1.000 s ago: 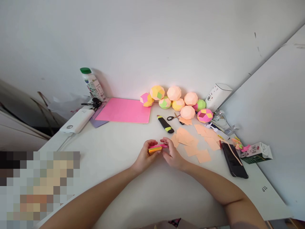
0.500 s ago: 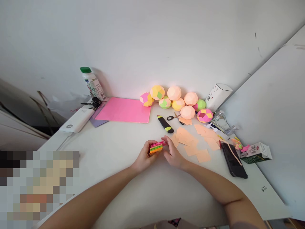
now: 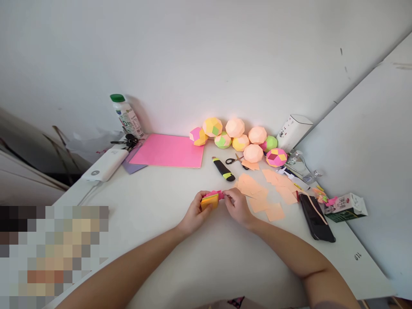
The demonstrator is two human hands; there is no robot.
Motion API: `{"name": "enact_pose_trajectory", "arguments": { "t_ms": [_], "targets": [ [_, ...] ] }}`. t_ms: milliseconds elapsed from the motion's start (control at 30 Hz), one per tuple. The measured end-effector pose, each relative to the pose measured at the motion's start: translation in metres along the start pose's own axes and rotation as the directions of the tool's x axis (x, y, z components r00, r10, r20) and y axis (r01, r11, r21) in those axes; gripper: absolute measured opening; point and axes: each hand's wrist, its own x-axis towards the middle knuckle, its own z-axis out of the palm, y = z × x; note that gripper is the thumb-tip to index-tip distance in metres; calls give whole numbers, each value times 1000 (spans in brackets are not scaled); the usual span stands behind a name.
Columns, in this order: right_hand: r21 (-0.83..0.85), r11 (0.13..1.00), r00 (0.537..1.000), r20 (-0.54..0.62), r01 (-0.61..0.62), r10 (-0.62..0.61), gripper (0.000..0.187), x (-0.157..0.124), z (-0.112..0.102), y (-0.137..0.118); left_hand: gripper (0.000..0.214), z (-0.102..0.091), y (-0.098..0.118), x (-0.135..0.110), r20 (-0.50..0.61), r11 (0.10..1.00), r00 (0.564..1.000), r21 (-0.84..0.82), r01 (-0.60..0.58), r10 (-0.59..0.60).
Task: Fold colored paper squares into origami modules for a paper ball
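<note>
My left hand (image 3: pixel 195 213) is closed around a small stack of coloured paper slips (image 3: pixel 210 201), with orange-yellow facing me and pink at the far side. A pink slip (image 3: pixel 221 195) sticks out of the stack to the right. The fingers of my right hand (image 3: pixel 238 207) pinch together at that pink slip's edge. Just right of my right hand, several peach paper pieces (image 3: pixel 258 204) lie scattered on the white table (image 3: pixel 144 206). Beyond my hands lies a black and lime cutter (image 3: pixel 222 168), with scissors (image 3: pixel 232 161) beside it.
Several faceted paper balls (image 3: pixel 235 128) are grouped along the wall. A pink sheet (image 3: pixel 170 150) lies at back left, near a white bottle (image 3: pixel 127 116) and a power bank (image 3: pixel 105 165). To the right are a black phone-like object (image 3: pixel 315 216) and a carton (image 3: pixel 347 206).
The stack has turned so its orange-yellow face shows instead of its layered green and orange edges. My right fingers have closed from a spread pose onto the pink slip.
</note>
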Motion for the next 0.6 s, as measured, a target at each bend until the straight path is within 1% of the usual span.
{"name": "enact_pose_trajectory", "arguments": {
  "t_ms": [67, 133, 233, 300, 333, 400, 467, 500, 533, 600],
  "targets": [
    [-4, 999, 999, -18, -51, 51, 23, -1, 0, 1, 31, 0, 0, 0, -7, 1000, 1000, 0, 6, -6],
    [-44, 996, 997, 6, -73, 74, 24, -2, 2, 3, 31, 0, 0, 0, -1, 1000, 1000, -7, -1, 1],
    [-140, 990, 997, 68, -11, 20, 29, -4, 5, 7, 30, 0, -2, 0, 12, 1000, 1000, -13, -13, 13],
    [-153, 988, 995, 96, 38, -23, 45, -7, 7, 9, 30, 0, -3, 0, 9, 1000, 1000, -13, -16, 16],
    [-129, 990, 992, 125, 50, -34, 55, -9, 8, 10, 30, 0, -3, 0, 12, 1000, 1000, -13, -19, 19],
    [-35, 998, 970, 242, 43, -33, 73, -14, 10, 9, 31, 0, -3, 0, 41, 999, 999, -13, -30, 30],
    [63, 998, 926, 377, -4, -21, 84, -19, 10, 7, 34, 0, -2, -1, 70, 999, 997, -12, -45, 46],
    [98, 995, 909, 418, -32, -12, 87, -21, 10, 5, 35, 0, -1, -1, 75, 999, 996, -13, -52, 53],
    [120, 991, 901, 434, -54, -4, 88, -22, 10, 3, 36, 0, -1, -2, 78, 998, 995, -14, -58, 59],
    [143, 987, 902, 433, -71, 2, 87, -23, 9, -1, 35, 0, 0, -2, 85, 997, 994, -26, -70, 72]
  ]
}}
